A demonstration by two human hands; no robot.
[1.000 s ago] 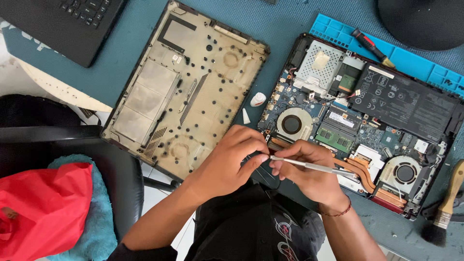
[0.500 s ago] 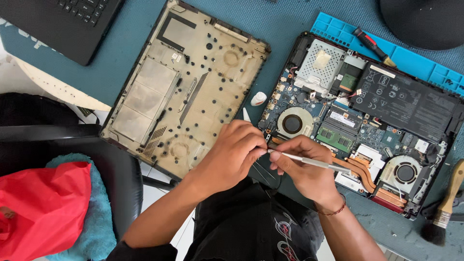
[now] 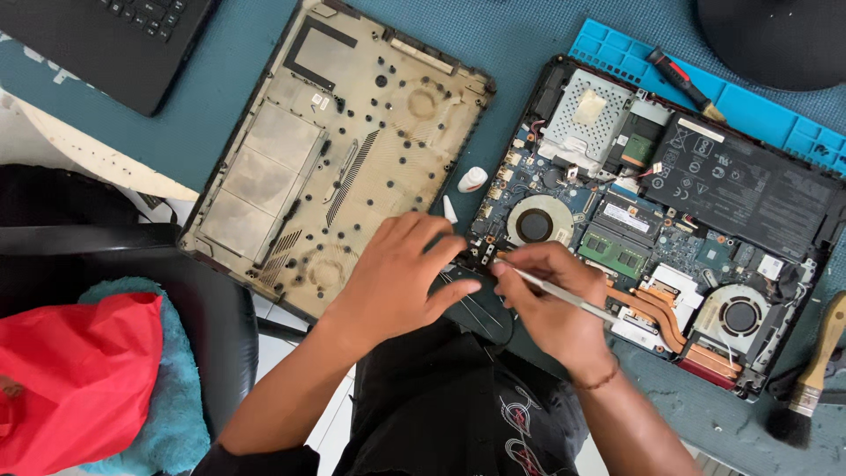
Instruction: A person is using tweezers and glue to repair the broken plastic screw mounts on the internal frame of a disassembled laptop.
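Head view: my right hand (image 3: 551, 304) pinches a thin metal tool (image 3: 564, 295), tip at the opened laptop (image 3: 670, 220) corner under my left hand's (image 3: 397, 282) pressed fingers. Next: steady, fine prying.

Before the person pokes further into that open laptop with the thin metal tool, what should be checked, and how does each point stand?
1. Right hand holds the thin metal tool firmly: ok.
2. Left hand steadies the open laptop at its near corner: ok.
3. Tool tip on the right spot: cannot tell, fingers hide it.
4. Removed bottom cover lies apart from the laptop: ok.
5. Brush within reach at the right: ok.
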